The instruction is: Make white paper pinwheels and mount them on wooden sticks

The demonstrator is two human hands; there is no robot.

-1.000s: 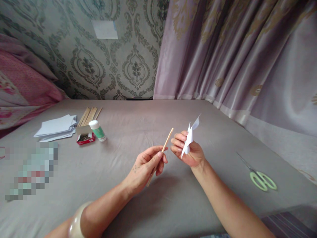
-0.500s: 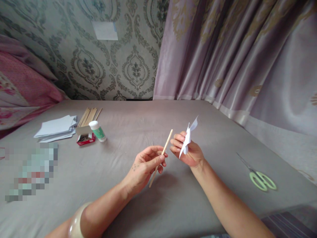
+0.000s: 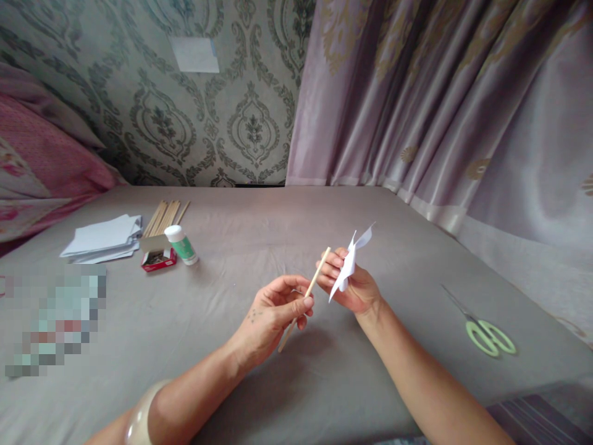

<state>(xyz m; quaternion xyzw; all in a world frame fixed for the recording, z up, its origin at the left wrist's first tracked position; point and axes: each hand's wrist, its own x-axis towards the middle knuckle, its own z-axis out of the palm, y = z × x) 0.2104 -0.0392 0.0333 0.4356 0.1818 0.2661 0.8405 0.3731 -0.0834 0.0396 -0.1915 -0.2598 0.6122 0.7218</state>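
A pinch is formed by the left hand (image 3: 265,316), its thumb (image 3: 296,307) set opposite the curled fingers (image 3: 287,283). Just beside that grip, the right hand (image 3: 363,293) is held half-curled, its fingers pointed toward the left. Below the grips, the left forearm (image 3: 204,383) and right forearm (image 3: 412,364) are slanted inward.

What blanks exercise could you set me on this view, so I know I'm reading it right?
The left hand holds a thin stick, and the right hand holds ____ paper.
The scissors lie to the ____ of both hands.
The front of the small open box is ____.

Missing words: white; right; red.
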